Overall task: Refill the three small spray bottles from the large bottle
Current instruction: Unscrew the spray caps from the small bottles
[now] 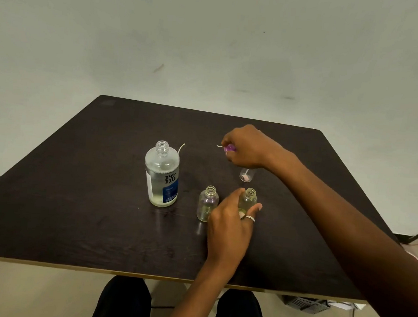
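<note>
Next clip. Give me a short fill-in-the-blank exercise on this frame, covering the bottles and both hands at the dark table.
1. The large bottle stands upright on the table with its cap ___.
2. The right hand pinches a ___ spray top.
3. The left hand grips a small bottle and wears a ___ on one finger.

Missing words: off; purple; ring.
</note>
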The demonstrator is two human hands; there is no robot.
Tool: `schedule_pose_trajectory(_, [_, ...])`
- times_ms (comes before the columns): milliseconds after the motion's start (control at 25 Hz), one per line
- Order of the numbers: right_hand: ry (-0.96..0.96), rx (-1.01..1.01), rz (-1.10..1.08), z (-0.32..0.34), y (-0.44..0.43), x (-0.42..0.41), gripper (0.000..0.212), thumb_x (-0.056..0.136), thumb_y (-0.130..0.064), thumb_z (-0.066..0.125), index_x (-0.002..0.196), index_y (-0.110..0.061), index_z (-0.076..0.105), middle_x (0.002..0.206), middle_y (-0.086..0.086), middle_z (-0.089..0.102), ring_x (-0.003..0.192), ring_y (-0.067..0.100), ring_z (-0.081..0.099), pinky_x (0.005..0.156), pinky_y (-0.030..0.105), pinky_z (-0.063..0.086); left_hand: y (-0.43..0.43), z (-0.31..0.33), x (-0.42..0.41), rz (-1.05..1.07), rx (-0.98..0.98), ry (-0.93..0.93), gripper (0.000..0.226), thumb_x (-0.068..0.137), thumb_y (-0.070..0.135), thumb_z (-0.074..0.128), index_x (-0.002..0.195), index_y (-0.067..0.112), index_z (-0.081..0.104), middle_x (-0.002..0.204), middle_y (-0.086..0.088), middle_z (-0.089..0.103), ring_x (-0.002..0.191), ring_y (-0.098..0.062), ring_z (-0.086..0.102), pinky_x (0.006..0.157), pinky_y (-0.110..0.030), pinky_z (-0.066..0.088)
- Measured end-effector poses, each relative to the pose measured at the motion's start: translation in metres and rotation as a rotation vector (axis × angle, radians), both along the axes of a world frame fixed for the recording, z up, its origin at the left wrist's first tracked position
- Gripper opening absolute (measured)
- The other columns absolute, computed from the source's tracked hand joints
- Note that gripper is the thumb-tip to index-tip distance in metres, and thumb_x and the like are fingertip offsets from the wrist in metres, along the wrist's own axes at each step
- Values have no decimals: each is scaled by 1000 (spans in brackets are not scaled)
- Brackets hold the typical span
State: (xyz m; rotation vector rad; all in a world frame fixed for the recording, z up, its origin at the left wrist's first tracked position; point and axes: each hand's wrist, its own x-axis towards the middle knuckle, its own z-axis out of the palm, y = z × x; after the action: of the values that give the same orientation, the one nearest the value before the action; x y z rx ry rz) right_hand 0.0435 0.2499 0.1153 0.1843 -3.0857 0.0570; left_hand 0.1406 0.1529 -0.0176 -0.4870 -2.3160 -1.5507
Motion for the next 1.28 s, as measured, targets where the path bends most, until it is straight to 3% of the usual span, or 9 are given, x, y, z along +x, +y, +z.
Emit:
schedule_pose_trajectory(200, [-111,97,-5,-45,4,-34,26,84,-21,71,106,-9,69,101,9,68,88,23,64,72,28,49,-1,0,0,-16,30,0,52,88,40,72,132,15,61,121,0,70,111,-8,64,90,-14,49])
schedule_pose_trajectory(320, [-164,99,8,-59,4,-44,28,82,-23,75,104,-8,67,100,8,66,87,23,64,76,31,52,-3,-2,-1,-26,39,-4,51,89,39,72,132,13,61,122,1,69,111,-7,63,90,-5,43])
schedule_pose_trajectory(440, [-178,116,17,-65,5,-49,28,82,-24,76,100,-7,63,98,7,63,87,22,62,69,28,44,-3,-2,0,-34,42,-17,51,89,39,71,131,13,61,121,1,69,111,-5,62,88,-1,39])
schedule_pose_trajectory(720, [-209,134,7,-64,4,-49,22,80,-18,76,81,-14,55,93,8,64,83,23,63,66,29,44,-3,-3,-1,-50,45,-28,51,89,40,71,132,14,61,120,1,69,110,-5,63,89,-8,46])
schedule_pose_trajectory(880, [-190,132,-2,-64,7,-48,20,80,-17,76,91,-9,61,96,10,66,86,23,65,68,27,45,-2,-2,-1,-41,40,-35,51,88,40,72,131,14,61,120,2,70,109,-5,63,88,-6,45])
schedule_pose_trajectory(1000, [-156,134,-9,-63,9,-48,31,81,-19,76,106,-5,64,101,12,66,89,24,65,69,25,44,-2,-3,0,-35,30,-40,52,88,40,72,131,15,61,120,2,69,109,-4,63,87,-2,43])
schedule_pose_trajectory(1120, [-134,140,-10,-60,11,-47,33,81,-20,75,109,-6,65,101,12,67,88,24,65,69,24,44,-2,-3,0,-38,26,-44,52,88,41,72,131,16,61,118,3,70,106,-4,63,86,-8,48])
schedule_pose_trajectory(1280, [-56,158,25,-46,10,-40,39,80,-24,77,113,-7,64,103,12,67,90,25,64,68,25,41,-2,-3,0,-10,0,-48,52,87,42,73,131,17,61,117,3,70,106,-3,63,85,-2,41])
